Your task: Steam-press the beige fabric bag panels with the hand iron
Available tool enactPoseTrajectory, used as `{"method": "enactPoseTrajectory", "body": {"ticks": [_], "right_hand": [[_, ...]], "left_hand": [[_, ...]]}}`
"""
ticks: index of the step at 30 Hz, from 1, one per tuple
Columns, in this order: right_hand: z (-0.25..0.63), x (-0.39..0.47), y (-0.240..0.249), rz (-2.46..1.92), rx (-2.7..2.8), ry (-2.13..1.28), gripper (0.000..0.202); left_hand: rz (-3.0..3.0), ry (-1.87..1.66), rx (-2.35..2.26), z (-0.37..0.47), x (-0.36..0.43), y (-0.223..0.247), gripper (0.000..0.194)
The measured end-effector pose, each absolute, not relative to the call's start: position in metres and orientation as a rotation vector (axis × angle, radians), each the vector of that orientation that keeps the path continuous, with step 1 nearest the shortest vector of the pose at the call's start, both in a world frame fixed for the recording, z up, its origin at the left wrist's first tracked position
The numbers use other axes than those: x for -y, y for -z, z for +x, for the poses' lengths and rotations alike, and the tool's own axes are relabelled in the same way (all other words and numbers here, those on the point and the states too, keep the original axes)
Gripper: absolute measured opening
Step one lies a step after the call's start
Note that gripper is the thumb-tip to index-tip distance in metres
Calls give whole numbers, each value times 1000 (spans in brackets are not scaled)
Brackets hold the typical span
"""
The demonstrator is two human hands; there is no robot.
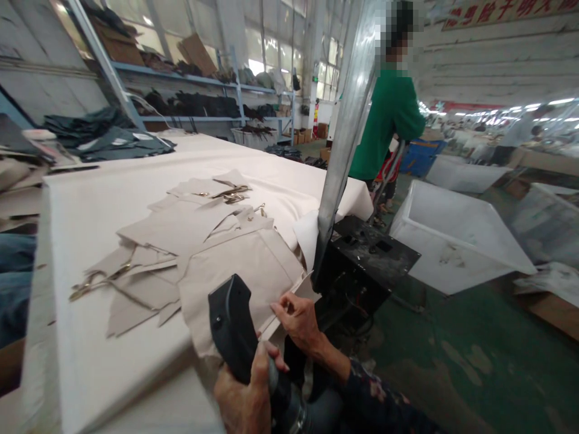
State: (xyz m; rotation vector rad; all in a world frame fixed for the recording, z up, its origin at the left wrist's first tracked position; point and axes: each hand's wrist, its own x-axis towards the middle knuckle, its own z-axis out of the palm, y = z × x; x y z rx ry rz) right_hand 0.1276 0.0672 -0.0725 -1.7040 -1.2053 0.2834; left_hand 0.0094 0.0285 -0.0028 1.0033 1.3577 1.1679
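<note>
A beige fabric piece (239,265) lies near the table's front edge, its right edge running between my two hands. My right hand (298,322) pinches that edge between thumb and bent fingers. Lower down, my left hand (244,395) is closed at the near end of the same edge, with its thumb raised; part of its grip is hidden. A black curved device with a screw (231,325) stands against my left hand and overlaps the fabric. Below it is a dark cylindrical part (289,401). More beige cut pieces (163,229) lie in an overlapping heap beyond.
White cloth covers the table (113,175). Dark folded garments (108,135) lie at its far left. A metal post (344,132) and black box (373,250) stand at the right edge. Beyond are a white bin (456,235) and a person in green (384,120).
</note>
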Motion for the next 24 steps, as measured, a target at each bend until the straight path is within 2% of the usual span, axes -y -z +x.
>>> {"method": "enactPoseTrajectory", "body": {"ticks": [5,6,11,13,18,24], "right_hand": [[169,-55,64,-1663,1179,-60,4],[178,-53,60,-1634,1133,-52,6],[212,-45,38,-1337,903,-286,61],[219,-40,31,-1219,876,-460,68],[225,-25,22,-1130,845,-794,42],[224,-16,19,-1134,901,-842,45]], "left_hand": [[978,-996,-1315,13,-19,-4,40],[1012,-967,-1308,15,-17,-5,40],[1251,-932,-1248,28,-11,1,40],[1289,-921,-1216,35,-9,5,41],[1320,-821,-1149,50,-5,9,44],[1278,-781,-993,64,-3,-1,32]]}}
